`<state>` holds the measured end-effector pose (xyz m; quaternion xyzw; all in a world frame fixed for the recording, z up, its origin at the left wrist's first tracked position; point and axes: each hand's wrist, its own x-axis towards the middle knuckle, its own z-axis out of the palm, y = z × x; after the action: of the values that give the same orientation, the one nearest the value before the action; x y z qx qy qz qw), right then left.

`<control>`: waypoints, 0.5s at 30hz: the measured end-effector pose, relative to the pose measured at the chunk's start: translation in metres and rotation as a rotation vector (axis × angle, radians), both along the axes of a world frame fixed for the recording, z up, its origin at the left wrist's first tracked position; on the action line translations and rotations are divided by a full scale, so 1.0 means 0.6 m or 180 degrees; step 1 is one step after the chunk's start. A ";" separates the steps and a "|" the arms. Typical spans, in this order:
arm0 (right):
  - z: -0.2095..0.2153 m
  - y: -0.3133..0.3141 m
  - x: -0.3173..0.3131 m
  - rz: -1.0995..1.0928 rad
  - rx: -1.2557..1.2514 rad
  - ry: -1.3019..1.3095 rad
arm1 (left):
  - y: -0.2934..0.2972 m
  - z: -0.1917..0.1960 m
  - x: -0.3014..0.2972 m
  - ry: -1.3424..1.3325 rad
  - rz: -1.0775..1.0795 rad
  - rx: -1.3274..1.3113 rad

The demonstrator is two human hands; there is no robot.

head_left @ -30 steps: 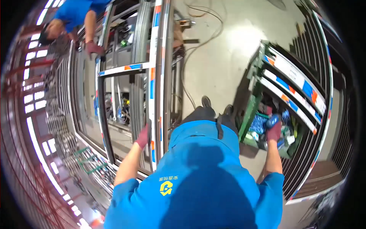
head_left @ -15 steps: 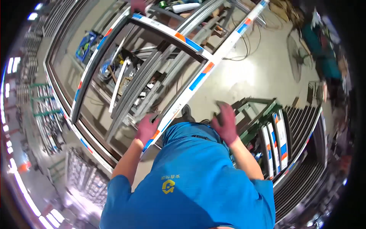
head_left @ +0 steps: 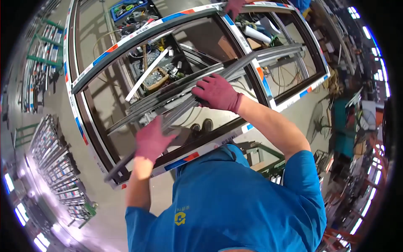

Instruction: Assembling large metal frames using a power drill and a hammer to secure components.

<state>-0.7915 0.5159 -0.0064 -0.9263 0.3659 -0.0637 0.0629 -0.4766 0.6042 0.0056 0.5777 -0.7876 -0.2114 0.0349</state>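
Both my hands wear dark red gloves. My right hand (head_left: 217, 93) is closed around a long grey metal strip (head_left: 239, 64), which slants over a large window frame (head_left: 181, 161) with dark inner edges and white, blue and orange tape. Lower down along that strip is my left hand (head_left: 153, 140), its thumb spread away from its fingers. The strip runs beneath or beside the left palm; whether they touch is unclear. Another person's gloved hand (head_left: 233, 7) rests at the far crossbar of the frame.
Under the frame, a dark tray (head_left: 178, 67) holds small metal parts and a white strip. A blue crate (head_left: 121, 14) of tools stands at the far left. Racks of profiles (head_left: 54, 168) line the left side. A floor fan (head_left: 317, 122) stands at right.
My right hand has moved from my right side onto the grey strip and closed on it. My left hand has left the frame's near bar. The view has turned.
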 end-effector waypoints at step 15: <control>-0.123 -0.560 0.280 -0.1304 -0.2138 -0.1146 | 0.047 0.023 0.185 -0.1114 0.0498 -0.0409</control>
<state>-0.6232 0.1801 -0.0803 -0.7778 0.4843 -0.3510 -0.1931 -0.3657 0.6326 0.0192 0.6617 -0.7462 -0.0537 -0.0494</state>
